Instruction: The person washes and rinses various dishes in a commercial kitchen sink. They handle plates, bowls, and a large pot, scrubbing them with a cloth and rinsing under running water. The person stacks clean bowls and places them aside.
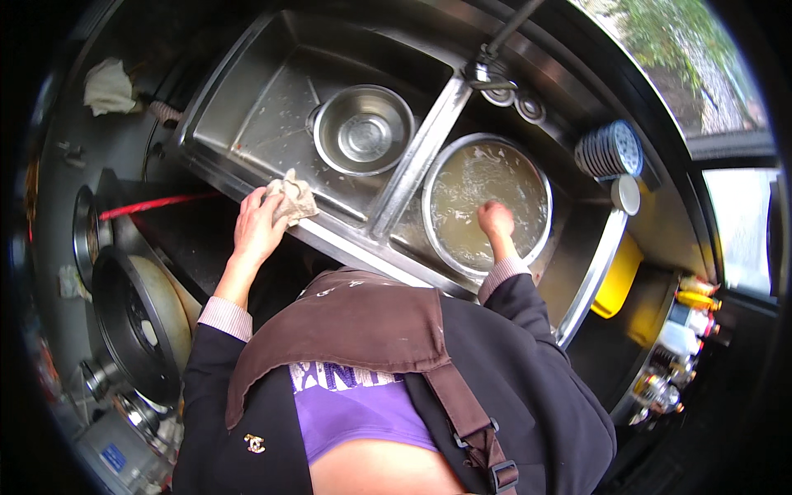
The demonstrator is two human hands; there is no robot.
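Note:
My left hand (pixel 258 224) rests on a crumpled, stained cloth (pixel 294 197) at the front edge of the stainless steel double sink (pixel 337 244). Over the right basin, my right hand (pixel 496 219) reaches into a large round metal basin (pixel 427 213) of cloudy water; its fingertips are hidden, so I cannot see whether they hold anything. A smaller round metal bowl (pixel 362 130) stands in the left basin, beside the divider.
A faucet (pixel 489 62) rises behind the divider. Stacked patterned bowls (pixel 609 150) and a small white bowl (pixel 625 195) stand at the right. A yellow container (pixel 619 275) and several bottles (pixel 680 337) lie beyond. A large dark pan (pixel 139 325) is at the left.

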